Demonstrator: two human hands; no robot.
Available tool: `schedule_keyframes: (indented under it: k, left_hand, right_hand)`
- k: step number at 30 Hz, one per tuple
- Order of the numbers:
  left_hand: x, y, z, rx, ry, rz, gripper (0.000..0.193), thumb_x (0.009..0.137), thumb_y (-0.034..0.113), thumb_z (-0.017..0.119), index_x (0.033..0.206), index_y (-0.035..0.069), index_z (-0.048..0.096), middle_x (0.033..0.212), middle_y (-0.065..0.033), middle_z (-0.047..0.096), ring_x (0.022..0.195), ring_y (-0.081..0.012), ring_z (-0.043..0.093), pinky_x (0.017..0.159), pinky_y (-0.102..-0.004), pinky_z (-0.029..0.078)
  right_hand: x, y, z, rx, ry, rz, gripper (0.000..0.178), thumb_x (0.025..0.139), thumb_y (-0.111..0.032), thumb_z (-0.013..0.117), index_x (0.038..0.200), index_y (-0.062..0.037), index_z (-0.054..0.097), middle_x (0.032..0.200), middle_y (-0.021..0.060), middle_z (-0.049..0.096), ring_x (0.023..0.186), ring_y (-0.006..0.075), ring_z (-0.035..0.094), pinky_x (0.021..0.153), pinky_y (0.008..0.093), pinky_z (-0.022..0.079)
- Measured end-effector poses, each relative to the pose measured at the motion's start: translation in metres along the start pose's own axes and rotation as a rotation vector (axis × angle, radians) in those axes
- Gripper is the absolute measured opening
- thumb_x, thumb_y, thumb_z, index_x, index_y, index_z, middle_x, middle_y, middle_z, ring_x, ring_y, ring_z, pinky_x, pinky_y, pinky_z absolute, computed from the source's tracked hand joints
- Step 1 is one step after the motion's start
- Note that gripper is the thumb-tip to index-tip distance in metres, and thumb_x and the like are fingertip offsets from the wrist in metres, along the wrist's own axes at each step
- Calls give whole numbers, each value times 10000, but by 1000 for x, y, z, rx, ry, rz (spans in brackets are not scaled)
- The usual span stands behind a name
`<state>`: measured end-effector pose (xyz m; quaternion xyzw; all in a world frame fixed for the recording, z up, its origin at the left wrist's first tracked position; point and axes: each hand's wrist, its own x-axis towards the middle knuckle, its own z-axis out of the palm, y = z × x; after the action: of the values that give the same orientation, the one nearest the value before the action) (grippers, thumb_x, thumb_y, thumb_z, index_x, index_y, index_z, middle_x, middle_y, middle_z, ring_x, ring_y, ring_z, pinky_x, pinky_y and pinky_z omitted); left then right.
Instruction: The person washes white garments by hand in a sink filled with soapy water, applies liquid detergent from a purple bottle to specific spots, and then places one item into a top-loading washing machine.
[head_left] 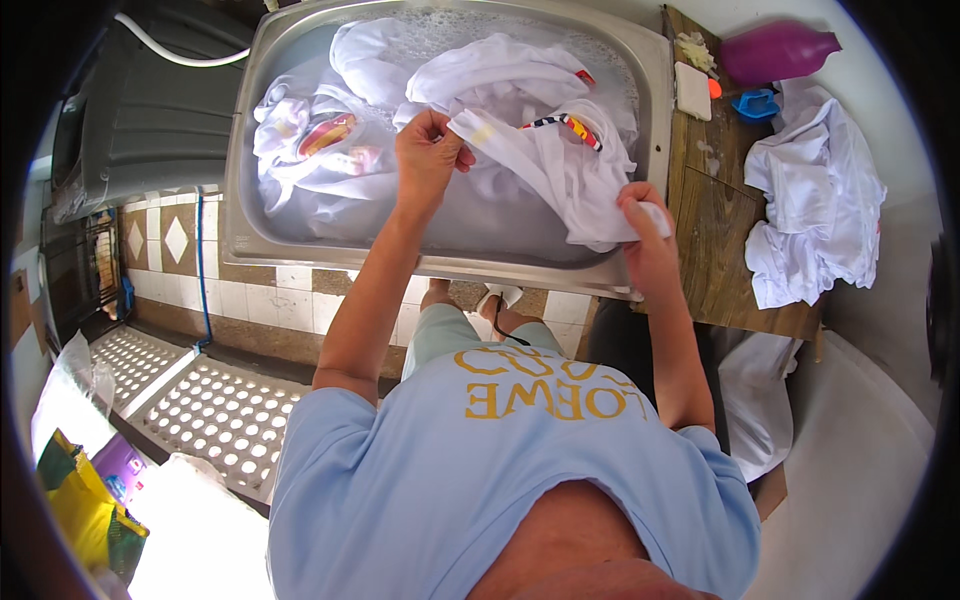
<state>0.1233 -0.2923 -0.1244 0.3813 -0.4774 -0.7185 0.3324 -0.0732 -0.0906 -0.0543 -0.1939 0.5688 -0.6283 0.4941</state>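
A white garment [565,190] with a coloured patterned trim is stretched between my hands over a metal sink [480,267]. My left hand [430,155] pinches one end of it, beside a faint yellowish patch on the cloth. At the right, near the sink's front corner, my right hand [648,225] is closed round the other end. More white clothes [500,68] lie in the cloudy, sudsy water [470,230], and one at the left carries a red and yellow print [326,134]. The lower folds of the held garment merge with the wet cloth, so its full shape is hidden.
On a wooden board [715,250] to the right are a white soap bar [692,92], a blue plastic item [757,104], a purple bottle [780,52] and a white cloth pile [815,195]. A dark grey plastic appliance [165,125] and white hose [178,58] stand left.
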Motion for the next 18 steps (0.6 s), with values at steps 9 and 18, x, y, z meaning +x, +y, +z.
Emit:
schedule_keyframes:
  k: [9,18]
  left_hand:
    - [-13,5,-7,-546,-157,-333,227,942,138,519,1152,50,523,1067,-96,635,882,-182,657,730,-303,570]
    - [-38,28,-9,-655,-272,-305,293,965,193,460,1240,89,454,1234,-76,550,1096,-181,567,937,-344,473]
  right_hand:
    - [6,12,3,-478,85,-98,118,827,-85,667,914,-69,588,845,-53,543,780,27,473,694,180,391]
    - [-8,17,16,-406,51,-25,225,796,-114,688,992,-40,605,913,23,592,845,132,583,757,257,459]
